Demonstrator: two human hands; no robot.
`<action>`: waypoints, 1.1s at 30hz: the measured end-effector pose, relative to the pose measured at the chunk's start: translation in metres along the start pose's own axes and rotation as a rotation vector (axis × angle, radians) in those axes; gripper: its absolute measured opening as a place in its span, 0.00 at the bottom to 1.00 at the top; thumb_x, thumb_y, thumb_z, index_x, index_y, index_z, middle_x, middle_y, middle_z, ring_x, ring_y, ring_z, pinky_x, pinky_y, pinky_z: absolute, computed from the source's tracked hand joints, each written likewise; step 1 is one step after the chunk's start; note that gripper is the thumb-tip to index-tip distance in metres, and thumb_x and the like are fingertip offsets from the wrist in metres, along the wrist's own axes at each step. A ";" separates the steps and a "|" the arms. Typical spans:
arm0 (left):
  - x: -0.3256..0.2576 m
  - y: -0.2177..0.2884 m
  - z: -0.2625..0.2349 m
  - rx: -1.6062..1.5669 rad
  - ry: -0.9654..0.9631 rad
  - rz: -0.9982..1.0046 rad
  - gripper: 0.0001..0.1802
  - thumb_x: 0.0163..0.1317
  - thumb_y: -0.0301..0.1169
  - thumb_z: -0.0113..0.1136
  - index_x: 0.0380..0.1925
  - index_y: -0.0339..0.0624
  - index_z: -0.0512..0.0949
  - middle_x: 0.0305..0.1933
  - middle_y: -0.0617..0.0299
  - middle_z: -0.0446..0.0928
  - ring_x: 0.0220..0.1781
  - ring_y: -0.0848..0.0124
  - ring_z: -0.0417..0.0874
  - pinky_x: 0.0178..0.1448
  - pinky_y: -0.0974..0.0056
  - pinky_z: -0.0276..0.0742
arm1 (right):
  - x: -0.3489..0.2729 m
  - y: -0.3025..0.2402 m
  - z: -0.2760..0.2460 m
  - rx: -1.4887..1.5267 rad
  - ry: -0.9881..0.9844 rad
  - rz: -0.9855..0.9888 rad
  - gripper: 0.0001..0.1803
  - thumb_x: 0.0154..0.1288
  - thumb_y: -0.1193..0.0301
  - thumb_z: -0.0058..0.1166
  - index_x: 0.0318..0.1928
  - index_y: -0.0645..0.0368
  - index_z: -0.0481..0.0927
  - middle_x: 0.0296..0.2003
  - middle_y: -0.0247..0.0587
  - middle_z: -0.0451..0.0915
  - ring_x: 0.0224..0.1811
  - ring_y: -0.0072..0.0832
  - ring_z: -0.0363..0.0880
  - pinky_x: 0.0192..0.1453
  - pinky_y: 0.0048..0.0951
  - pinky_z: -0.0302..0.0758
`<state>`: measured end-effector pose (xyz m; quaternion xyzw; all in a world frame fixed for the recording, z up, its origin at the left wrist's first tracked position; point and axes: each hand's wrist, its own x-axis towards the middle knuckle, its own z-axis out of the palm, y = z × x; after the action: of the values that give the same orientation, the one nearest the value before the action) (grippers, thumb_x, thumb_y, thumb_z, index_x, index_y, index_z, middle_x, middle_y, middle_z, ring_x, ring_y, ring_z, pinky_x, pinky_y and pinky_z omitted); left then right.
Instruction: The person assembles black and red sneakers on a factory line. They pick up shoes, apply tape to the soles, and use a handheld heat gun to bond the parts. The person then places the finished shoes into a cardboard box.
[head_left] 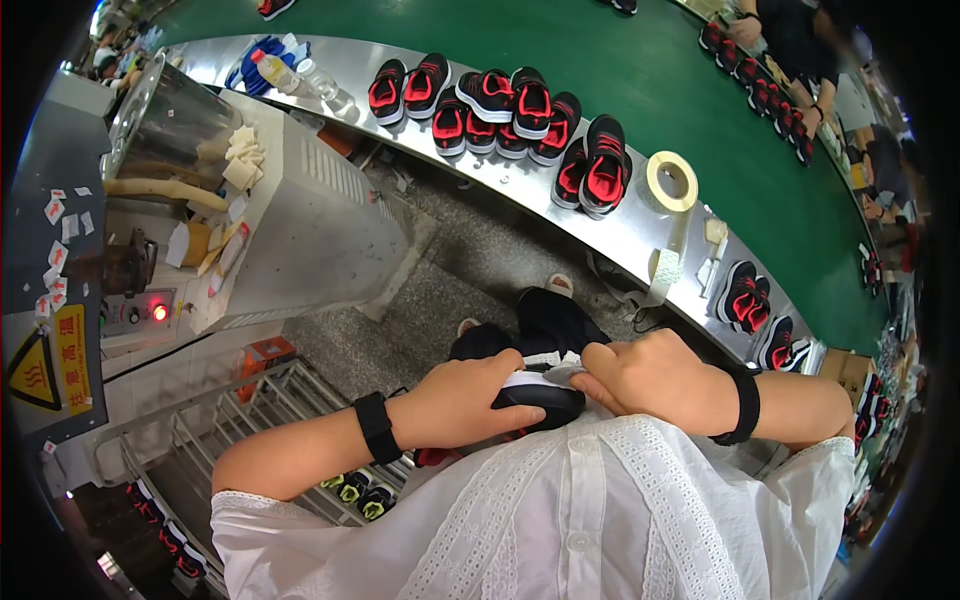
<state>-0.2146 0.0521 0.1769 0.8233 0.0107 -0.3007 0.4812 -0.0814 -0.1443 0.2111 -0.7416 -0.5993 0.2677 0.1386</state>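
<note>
Close to my body, a black shoe with a white sole (545, 396) is held by my left hand (458, 402), its fingers wrapped round one end. My right hand (660, 378) is closed at the sole's edge, thumb and fingers pinching a small flat greyish piece (566, 373). What that piece is, I cannot make out. Both wrists wear black bands. Ahead, a metal ledge (640, 235) carries several black-and-red shoes (507, 110), some stacked on others. The nearest group on it is a pair of these shoes (604, 168).
A roll of tape (671, 182), bottles (275, 72) and blue gloves (250, 68) lie on the ledge beside a green conveyor belt (610, 70). At left stand a machine with a lit red button (160, 312) and a metal rack (205, 425). Another person's arm (815, 112) reaches over shoes at far right.
</note>
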 end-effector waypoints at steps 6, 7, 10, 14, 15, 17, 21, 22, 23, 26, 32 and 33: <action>0.000 -0.001 0.002 0.021 -0.009 -0.007 0.29 0.56 0.53 0.58 0.41 0.35 0.70 0.31 0.45 0.78 0.33 0.50 0.82 0.37 0.54 0.75 | -0.002 0.000 0.006 0.010 0.040 -0.028 0.16 0.63 0.62 0.53 0.26 0.60 0.68 0.16 0.43 0.71 0.14 0.40 0.73 0.17 0.37 0.69; 0.000 0.000 0.003 0.022 -0.016 -0.014 0.29 0.56 0.53 0.58 0.41 0.35 0.70 0.31 0.46 0.78 0.33 0.50 0.82 0.37 0.54 0.75 | -0.003 -0.001 0.008 -0.012 0.036 -0.017 0.16 0.62 0.62 0.54 0.26 0.60 0.68 0.16 0.42 0.71 0.14 0.40 0.73 0.17 0.37 0.70; 0.003 -0.007 0.007 0.010 -0.046 0.003 0.27 0.57 0.49 0.60 0.43 0.36 0.70 0.31 0.45 0.78 0.32 0.52 0.81 0.35 0.57 0.74 | -0.006 -0.005 0.016 -0.071 0.041 0.005 0.16 0.61 0.61 0.54 0.25 0.60 0.69 0.15 0.41 0.72 0.14 0.38 0.74 0.17 0.36 0.71; 0.006 -0.015 0.013 -0.053 -0.049 -0.017 0.27 0.57 0.49 0.60 0.43 0.36 0.70 0.30 0.46 0.78 0.32 0.53 0.81 0.34 0.57 0.73 | -0.006 -0.006 0.027 -0.155 0.071 -0.005 0.17 0.61 0.59 0.52 0.25 0.59 0.71 0.15 0.40 0.74 0.14 0.36 0.76 0.17 0.35 0.73; 0.007 -0.015 0.013 -0.057 -0.041 -0.011 0.27 0.57 0.49 0.60 0.43 0.36 0.70 0.30 0.46 0.78 0.32 0.53 0.81 0.34 0.57 0.73 | -0.006 -0.006 0.028 -0.179 0.080 -0.008 0.17 0.61 0.59 0.52 0.25 0.59 0.71 0.15 0.40 0.73 0.14 0.35 0.76 0.17 0.35 0.73; 0.007 -0.016 0.012 -0.061 -0.041 -0.017 0.28 0.56 0.50 0.60 0.44 0.36 0.70 0.31 0.47 0.78 0.33 0.53 0.81 0.36 0.57 0.74 | -0.005 -0.003 0.028 -0.118 0.070 0.001 0.16 0.62 0.59 0.51 0.26 0.59 0.71 0.15 0.41 0.74 0.15 0.35 0.77 0.18 0.35 0.73; 0.006 -0.011 0.000 -0.091 0.050 0.010 0.29 0.55 0.51 0.61 0.44 0.37 0.70 0.35 0.46 0.80 0.37 0.52 0.82 0.41 0.56 0.76 | 0.000 0.018 0.026 0.146 0.107 0.060 0.17 0.68 0.60 0.46 0.27 0.60 0.68 0.18 0.40 0.75 0.14 0.32 0.75 0.18 0.31 0.71; 0.005 -0.010 -0.003 -0.113 0.097 0.034 0.29 0.54 0.50 0.61 0.44 0.37 0.70 0.36 0.46 0.79 0.38 0.52 0.82 0.42 0.56 0.76 | 0.000 0.020 0.021 0.325 0.154 0.153 0.17 0.69 0.60 0.45 0.28 0.60 0.68 0.18 0.40 0.75 0.15 0.32 0.76 0.19 0.31 0.71; 0.005 -0.009 -0.006 -0.105 0.102 0.035 0.29 0.54 0.50 0.62 0.44 0.37 0.71 0.36 0.46 0.79 0.39 0.52 0.82 0.43 0.56 0.76 | -0.001 0.021 0.016 0.505 0.202 0.245 0.18 0.70 0.59 0.43 0.29 0.60 0.68 0.18 0.40 0.76 0.16 0.32 0.77 0.20 0.31 0.72; 0.007 -0.005 -0.015 -0.100 0.098 0.022 0.27 0.54 0.48 0.63 0.44 0.37 0.71 0.38 0.47 0.79 0.41 0.54 0.82 0.45 0.59 0.76 | -0.009 0.030 0.014 0.794 0.304 0.382 0.18 0.72 0.59 0.40 0.30 0.61 0.67 0.17 0.38 0.76 0.17 0.28 0.77 0.21 0.29 0.72; 0.041 -0.011 -0.038 -0.401 0.078 0.019 0.23 0.58 0.38 0.62 0.47 0.34 0.70 0.42 0.55 0.78 0.44 0.68 0.78 0.50 0.65 0.73 | -0.053 0.049 0.038 0.894 0.483 0.574 0.15 0.68 0.62 0.50 0.34 0.63 0.70 0.19 0.38 0.77 0.18 0.23 0.77 0.24 0.25 0.73; 0.052 -0.015 -0.041 -0.496 0.082 0.013 0.22 0.59 0.37 0.61 0.48 0.34 0.70 0.44 0.56 0.77 0.46 0.71 0.77 0.51 0.66 0.73 | -0.062 0.050 0.041 0.926 0.516 0.623 0.16 0.67 0.61 0.52 0.33 0.63 0.69 0.19 0.40 0.77 0.18 0.25 0.77 0.24 0.26 0.73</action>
<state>-0.1566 0.0783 0.1534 0.6917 0.0985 -0.2521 0.6696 -0.0723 -0.2207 0.1652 -0.7856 -0.1231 0.3401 0.5020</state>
